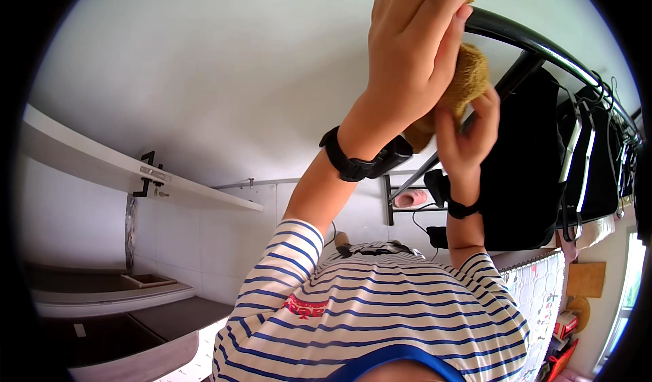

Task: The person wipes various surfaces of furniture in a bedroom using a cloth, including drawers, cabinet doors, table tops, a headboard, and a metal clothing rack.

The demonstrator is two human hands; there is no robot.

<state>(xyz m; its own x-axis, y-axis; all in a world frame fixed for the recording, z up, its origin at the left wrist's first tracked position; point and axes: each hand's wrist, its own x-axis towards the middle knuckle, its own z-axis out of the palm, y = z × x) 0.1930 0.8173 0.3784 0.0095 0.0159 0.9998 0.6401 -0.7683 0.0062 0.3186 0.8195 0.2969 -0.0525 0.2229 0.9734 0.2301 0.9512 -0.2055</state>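
Observation:
A mustard-brown fuzzy cloth [467,74] is draped at the near end of a black metal clothes rack's top rail [519,33]. My left hand [415,41] is raised high, its fingers closed over the cloth at the rail's end. Lower down, my right hand [468,132] pinches the hanging part of the cloth between thumb and fingers; it is slightly blurred. Part of the cloth is hidden behind my left hand and wrist. Both wrists wear black straps with a black device.
Dark garments [524,168] and several hangers [580,142] hang from the rack at right. A pink shoe [410,198] rests on the rack's low shelf. At left is an open white door [204,188] with a black handle. Drawers [147,326] stand lower left, a mattress [535,290] at right.

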